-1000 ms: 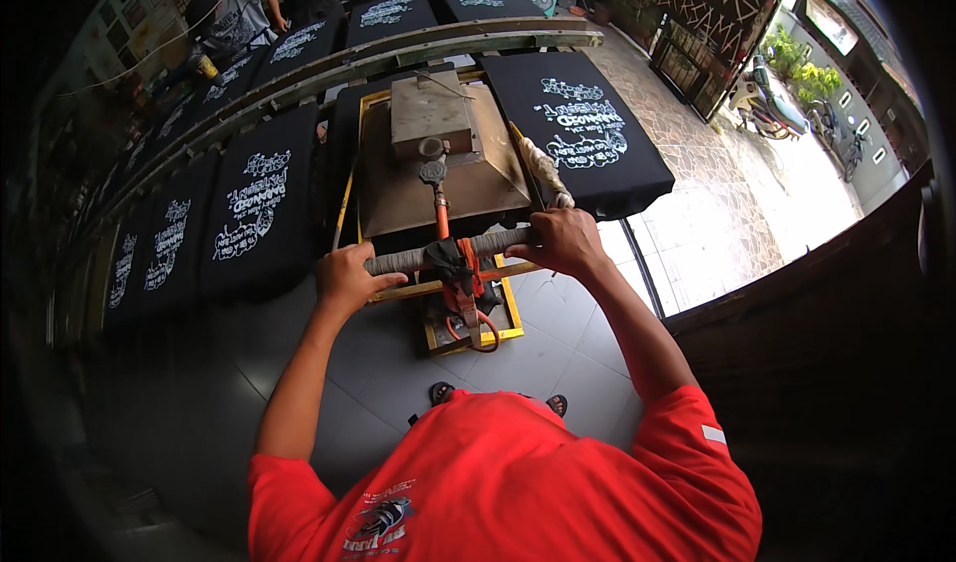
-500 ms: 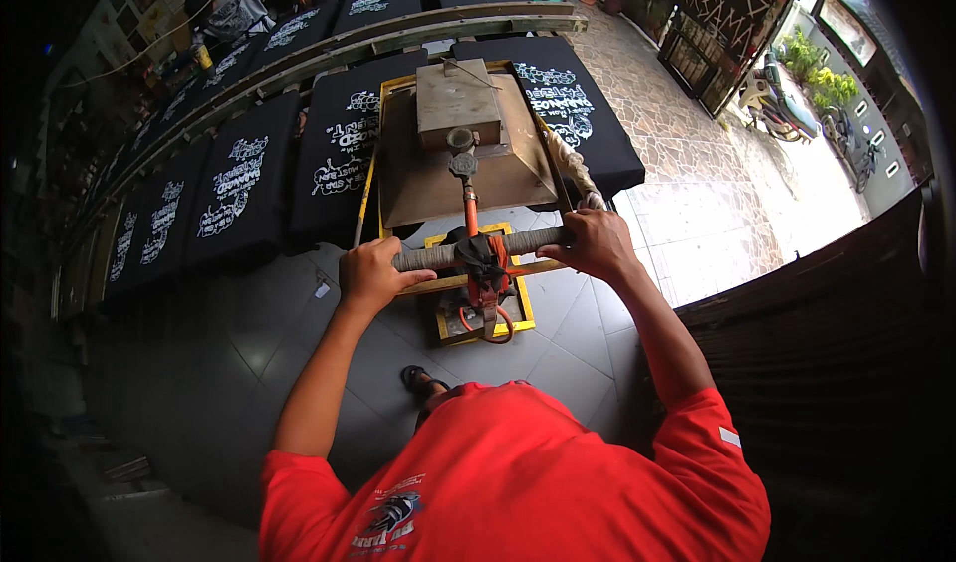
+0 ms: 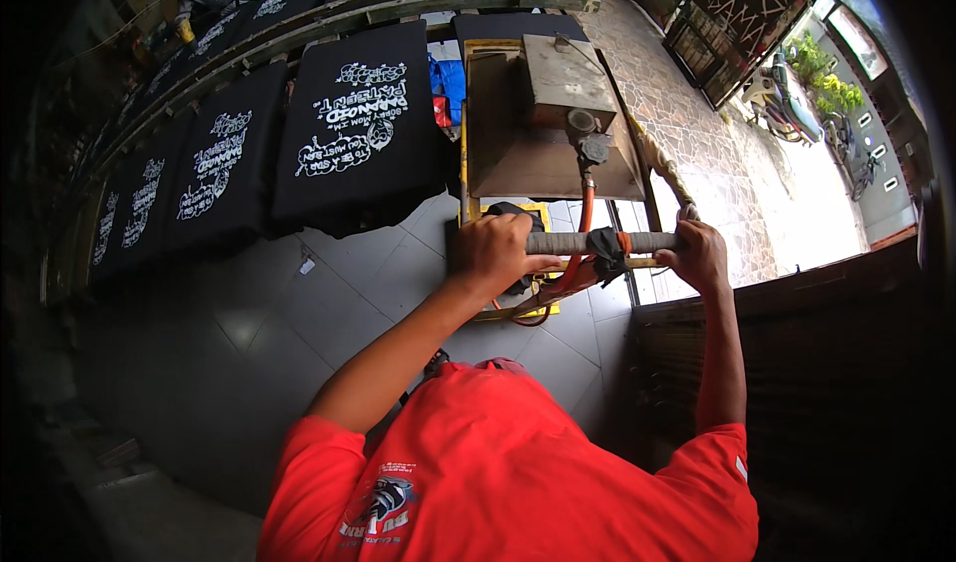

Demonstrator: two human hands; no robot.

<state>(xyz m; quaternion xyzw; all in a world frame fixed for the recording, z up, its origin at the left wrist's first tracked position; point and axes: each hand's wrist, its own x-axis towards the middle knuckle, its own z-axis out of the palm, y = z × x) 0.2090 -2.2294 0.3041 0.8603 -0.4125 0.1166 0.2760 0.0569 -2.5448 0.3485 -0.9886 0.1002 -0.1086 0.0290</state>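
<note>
My left hand (image 3: 498, 253) is wrapped round the left end of a grey-wound handlebar (image 3: 558, 244). On its right end my right hand (image 3: 700, 255) is closed too. The bar belongs to a yellow-edged frame carrying a wide, sloping metal hood (image 3: 498, 164) with a metal box (image 3: 570, 79) on top. An orange hose (image 3: 587, 209) runs from a round valve fitting (image 3: 595, 151) down past the bar. The hood covers most of a black shirt (image 3: 513, 27). Left of it lies a black shirt (image 3: 339, 89) with white print, fully in sight.
More printed black shirts (image 3: 214, 164) lie in a row at left, with another row beyond long rails (image 3: 349, 14). Blue plastic (image 3: 451, 79) shows beside the hood. A dark corrugated panel (image 3: 777, 363) stands at right. Far right are a gate (image 3: 732, 39) and a parked motorbike (image 3: 792, 99).
Both hands and the hooded frame have moved right together, the grip unchanged. The printed shirt left of the hood now shows whole, and the shirt at right is mostly covered.
</note>
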